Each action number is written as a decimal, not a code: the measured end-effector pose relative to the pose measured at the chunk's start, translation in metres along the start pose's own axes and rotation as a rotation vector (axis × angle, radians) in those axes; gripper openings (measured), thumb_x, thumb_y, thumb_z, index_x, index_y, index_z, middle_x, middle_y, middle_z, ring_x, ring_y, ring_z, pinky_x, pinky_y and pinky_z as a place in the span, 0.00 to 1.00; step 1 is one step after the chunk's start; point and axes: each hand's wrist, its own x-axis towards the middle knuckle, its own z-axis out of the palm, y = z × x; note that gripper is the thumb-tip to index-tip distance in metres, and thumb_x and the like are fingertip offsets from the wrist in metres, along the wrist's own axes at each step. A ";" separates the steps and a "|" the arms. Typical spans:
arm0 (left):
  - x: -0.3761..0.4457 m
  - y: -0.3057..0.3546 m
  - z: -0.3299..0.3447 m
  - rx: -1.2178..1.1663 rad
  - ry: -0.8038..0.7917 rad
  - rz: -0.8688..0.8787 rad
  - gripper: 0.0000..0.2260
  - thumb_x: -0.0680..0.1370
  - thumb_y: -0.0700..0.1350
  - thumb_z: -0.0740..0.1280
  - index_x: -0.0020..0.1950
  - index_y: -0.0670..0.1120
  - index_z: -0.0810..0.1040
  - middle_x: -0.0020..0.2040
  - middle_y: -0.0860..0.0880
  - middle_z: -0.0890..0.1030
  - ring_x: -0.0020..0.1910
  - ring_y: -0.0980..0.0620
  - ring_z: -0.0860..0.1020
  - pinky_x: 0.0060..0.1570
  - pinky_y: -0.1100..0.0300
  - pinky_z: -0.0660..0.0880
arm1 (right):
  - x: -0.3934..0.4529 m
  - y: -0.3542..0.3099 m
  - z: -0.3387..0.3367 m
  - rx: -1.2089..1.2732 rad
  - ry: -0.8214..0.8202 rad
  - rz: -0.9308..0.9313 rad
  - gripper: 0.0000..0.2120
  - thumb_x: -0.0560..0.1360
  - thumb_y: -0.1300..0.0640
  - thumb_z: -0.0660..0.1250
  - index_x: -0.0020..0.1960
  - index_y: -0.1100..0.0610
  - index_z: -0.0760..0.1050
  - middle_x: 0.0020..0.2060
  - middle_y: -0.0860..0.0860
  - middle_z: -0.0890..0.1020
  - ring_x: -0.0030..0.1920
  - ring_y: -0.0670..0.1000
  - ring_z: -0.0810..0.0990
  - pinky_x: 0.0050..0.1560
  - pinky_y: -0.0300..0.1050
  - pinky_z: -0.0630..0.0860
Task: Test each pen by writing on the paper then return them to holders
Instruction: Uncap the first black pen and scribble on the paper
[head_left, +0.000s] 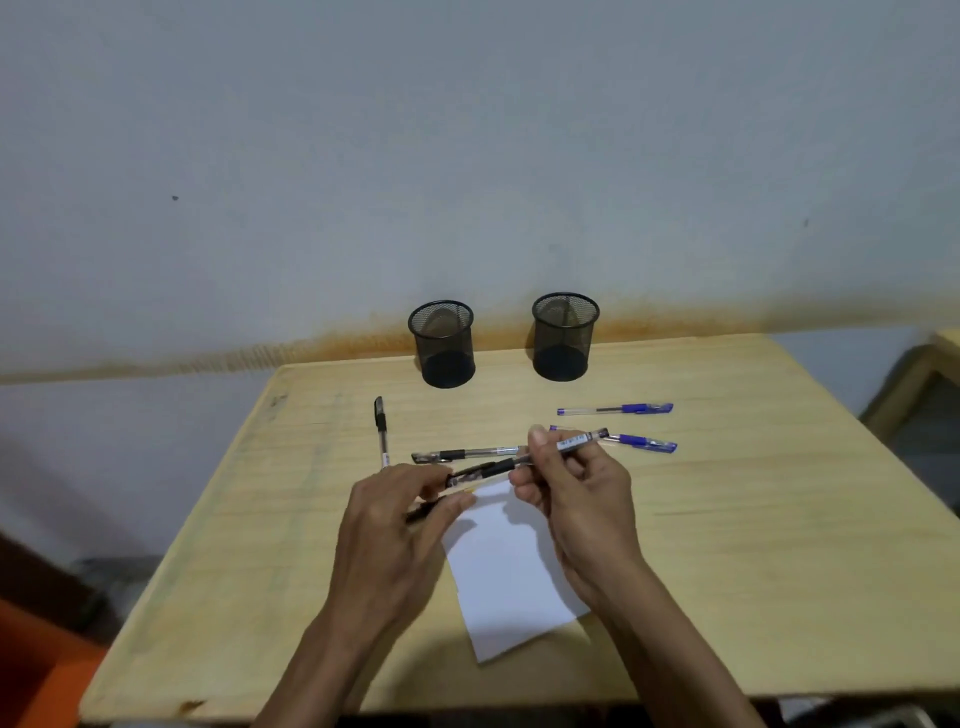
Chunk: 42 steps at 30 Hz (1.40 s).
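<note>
Above the paper (506, 566) near the table's front edge, the right hand (576, 499) pinches a black pen (524, 460) mid-barrel while the left hand (400, 525) grips its cap end: light, stiff, slick plastic, probably best held at the rubber grip.

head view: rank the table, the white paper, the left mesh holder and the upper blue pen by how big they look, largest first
1. table
2. white paper, partly covered by the hands
3. left mesh holder
4. upper blue pen

The holder stands farther from the camera than the paper, so that gap is partly a matter of distance.
</note>
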 end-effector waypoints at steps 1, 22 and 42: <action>0.002 0.001 0.000 -0.014 -0.003 -0.012 0.14 0.74 0.58 0.68 0.52 0.50 0.82 0.43 0.60 0.79 0.43 0.55 0.78 0.45 0.58 0.74 | 0.001 0.000 0.000 0.005 -0.015 0.007 0.12 0.78 0.53 0.71 0.50 0.63 0.80 0.34 0.55 0.84 0.34 0.47 0.81 0.40 0.39 0.80; 0.016 -0.060 -0.048 0.018 0.026 -0.365 0.05 0.78 0.45 0.71 0.51 0.47 0.86 0.40 0.59 0.81 0.41 0.61 0.80 0.42 0.65 0.75 | 0.062 -0.035 -0.026 -0.108 -0.009 -0.109 0.04 0.79 0.61 0.70 0.46 0.62 0.80 0.30 0.52 0.84 0.31 0.47 0.80 0.37 0.37 0.80; 0.018 -0.093 -0.005 0.159 0.090 -0.471 0.17 0.76 0.56 0.71 0.58 0.46 0.82 0.52 0.46 0.81 0.56 0.44 0.77 0.56 0.43 0.75 | 0.022 0.018 -0.015 -0.227 0.056 -0.102 0.07 0.72 0.60 0.78 0.40 0.60 0.80 0.32 0.51 0.85 0.37 0.51 0.84 0.42 0.45 0.82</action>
